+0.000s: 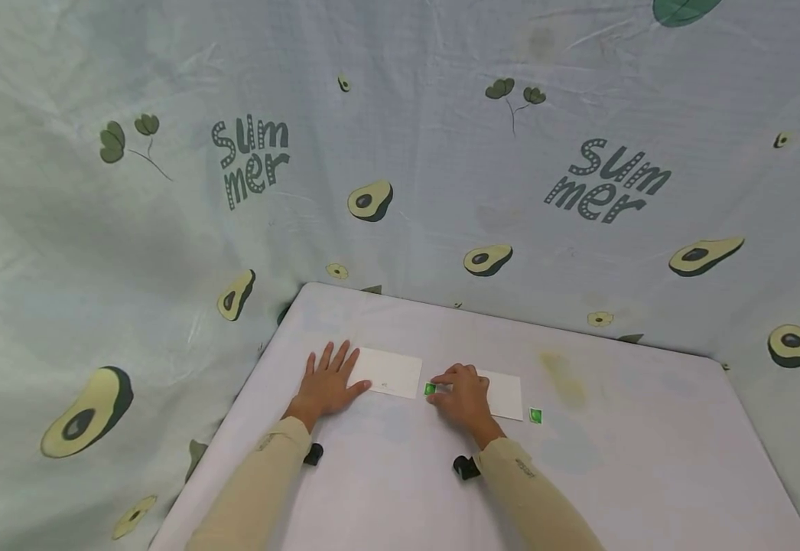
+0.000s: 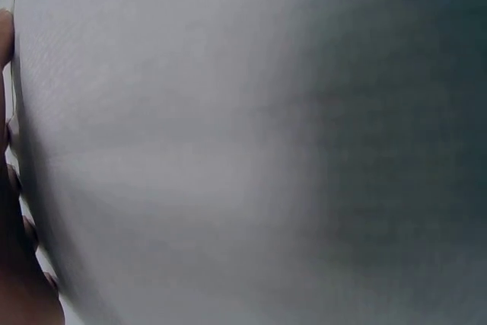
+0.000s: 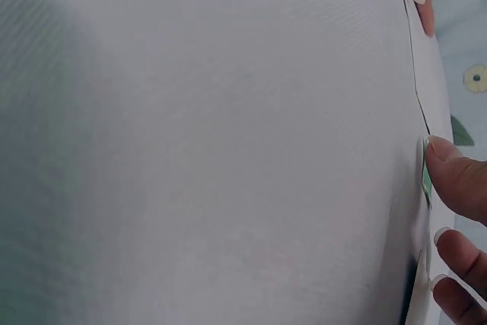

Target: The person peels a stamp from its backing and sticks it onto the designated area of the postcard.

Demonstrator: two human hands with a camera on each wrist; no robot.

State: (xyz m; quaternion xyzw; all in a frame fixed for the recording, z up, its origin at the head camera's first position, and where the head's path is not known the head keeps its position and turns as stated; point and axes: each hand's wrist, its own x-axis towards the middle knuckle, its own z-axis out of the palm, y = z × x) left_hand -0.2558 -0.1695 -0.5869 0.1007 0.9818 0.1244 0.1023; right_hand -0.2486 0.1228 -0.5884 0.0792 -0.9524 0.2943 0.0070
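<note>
My left hand point(image 1: 326, 389) lies flat with spread fingers, its thumb and index over the left edge of a white paper rectangle point(image 1: 393, 373), which looks like an envelope or card. A small mark shows near that paper's lower edge. At its right side, my right hand point(image 1: 467, 398) pinches a small green stamp point(image 1: 430, 389) between thumb and index finger. The right wrist view shows the thumb against the green stamp point(image 3: 427, 176). Partly under my right hand is a second white paper rectangle point(image 1: 505, 396). Another green stamp point(image 1: 535, 415) lies just right of it.
Everything lies on a pale table point(image 1: 386, 474) with a yellowish stain point(image 1: 565, 379) at the right. Cloth printed with avocados point(image 1: 370, 200) hangs behind and at the sides. A black wrist device point(image 1: 466, 467) sits under the right cuff, another point(image 1: 313, 454) by the left.
</note>
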